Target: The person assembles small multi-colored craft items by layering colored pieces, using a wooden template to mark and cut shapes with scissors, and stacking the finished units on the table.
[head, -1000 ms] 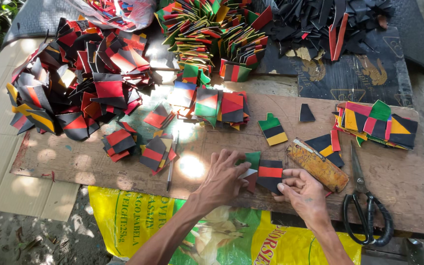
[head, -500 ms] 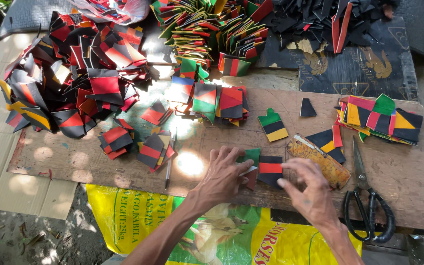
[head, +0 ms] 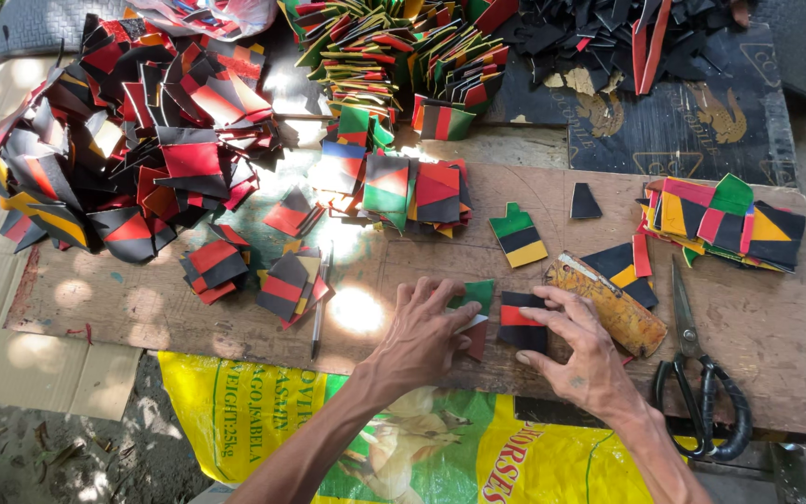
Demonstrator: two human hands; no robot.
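— What is pinched in each grip?
— A red-and-black piece [head: 518, 322] is pinched by the right hand [head: 578, 353]; a green-edged piece [head: 474, 308] is pressed flat on the desk [head: 776, 317] under the left hand's [head: 419, 336] spread fingers.
— The step?
— Joining, it seems; edges must be aligned next.

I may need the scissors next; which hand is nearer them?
Right. The right hand lies just left of the scissors; the left hand is farther left.
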